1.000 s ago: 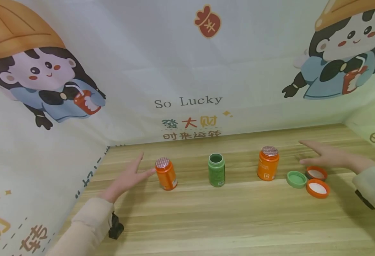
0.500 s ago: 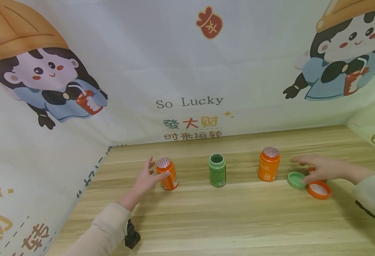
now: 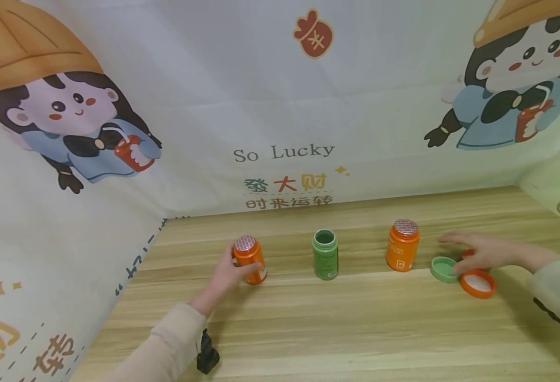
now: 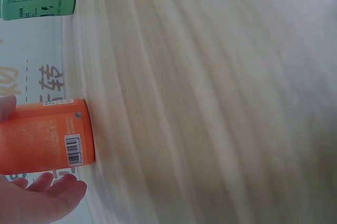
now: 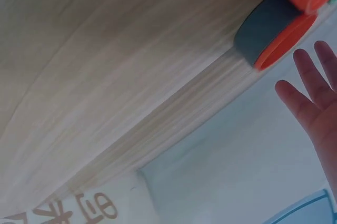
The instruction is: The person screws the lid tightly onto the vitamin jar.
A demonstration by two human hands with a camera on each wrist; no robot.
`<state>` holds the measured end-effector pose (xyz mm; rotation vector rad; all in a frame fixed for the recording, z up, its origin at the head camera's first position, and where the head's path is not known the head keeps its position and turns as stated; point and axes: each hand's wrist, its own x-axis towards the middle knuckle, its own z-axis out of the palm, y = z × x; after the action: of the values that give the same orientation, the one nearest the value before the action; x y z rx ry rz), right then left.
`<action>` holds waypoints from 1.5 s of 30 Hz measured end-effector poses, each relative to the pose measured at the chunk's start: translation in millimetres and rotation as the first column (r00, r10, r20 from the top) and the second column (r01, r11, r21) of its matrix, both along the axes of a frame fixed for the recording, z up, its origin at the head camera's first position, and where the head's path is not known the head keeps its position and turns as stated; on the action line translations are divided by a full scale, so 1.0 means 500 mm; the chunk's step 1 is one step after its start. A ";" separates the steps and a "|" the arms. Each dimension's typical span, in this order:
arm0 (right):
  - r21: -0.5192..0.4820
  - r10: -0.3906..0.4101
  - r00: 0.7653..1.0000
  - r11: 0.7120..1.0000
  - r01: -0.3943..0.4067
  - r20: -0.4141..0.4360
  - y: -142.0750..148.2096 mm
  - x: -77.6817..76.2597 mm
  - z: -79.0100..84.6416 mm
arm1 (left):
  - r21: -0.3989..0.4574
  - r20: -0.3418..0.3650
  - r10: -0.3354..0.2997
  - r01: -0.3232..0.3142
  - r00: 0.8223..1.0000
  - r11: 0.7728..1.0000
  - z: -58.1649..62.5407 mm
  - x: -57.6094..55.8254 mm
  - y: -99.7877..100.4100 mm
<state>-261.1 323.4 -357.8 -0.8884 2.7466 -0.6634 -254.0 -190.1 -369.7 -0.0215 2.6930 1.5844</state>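
On the left of the table stands an orange bottle (image 3: pixel 247 260) with a silver patterned seal on its mouth. My left hand (image 3: pixel 229 273) wraps round its side, thumb across the front. In the left wrist view the thumb overlaps one side of it and the fingers (image 4: pixel 66 187) lie along the other. My right hand (image 3: pixel 487 249) hovers over several caps on the right: a green cap (image 3: pixel 444 269), an orange cap (image 3: pixel 477 284) with a white liner, and a dark-sided cap (image 5: pixel 268 29) with an orange rim. Its fingers (image 5: pixel 310 76) are spread and hold nothing.
A green bottle (image 3: pixel 325 255) with an uncovered mouth stands mid-table. Another sealed orange bottle (image 3: pixel 402 249) stands between it and the caps. A printed cloth (image 3: pixel 280 106) hangs behind and at the sides of the wooden table (image 3: pixel 337 329).
My left hand has moved right and closed round the left orange bottle. The right hand has come down over the caps. The bottles and caps stand where they were.
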 end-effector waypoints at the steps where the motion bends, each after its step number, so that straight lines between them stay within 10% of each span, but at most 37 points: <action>1: 0.002 -0.010 1.000 1.000 0.010 -0.001 0.007 -0.002 -0.001 | -0.002 -0.001 0.000 0.000 1.000 1.000 -0.001 0.000 0.001; 14: 0.069 0.001 0.999 0.998 -0.003 0.032 0.106 -0.024 -0.033 | -0.007 -0.003 -0.003 0.003 1.000 1.000 -0.001 0.005 0.010; 40: 0.116 0.019 0.999 0.993 -0.015 -0.031 0.085 -0.013 -0.021 | 0.025 -0.047 0.031 -0.030 0.998 0.999 -0.002 0.012 0.015; 45: 0.042 -0.089 0.996 0.995 0.088 0.012 0.084 -0.009 -0.003 | -0.001 -0.044 0.025 -0.025 0.999 1.000 0.005 0.017 0.024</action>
<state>-265.4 365.5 -359.1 -0.7544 2.7903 -0.6224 -245.6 -178.3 -367.1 -0.0201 2.7372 1.6090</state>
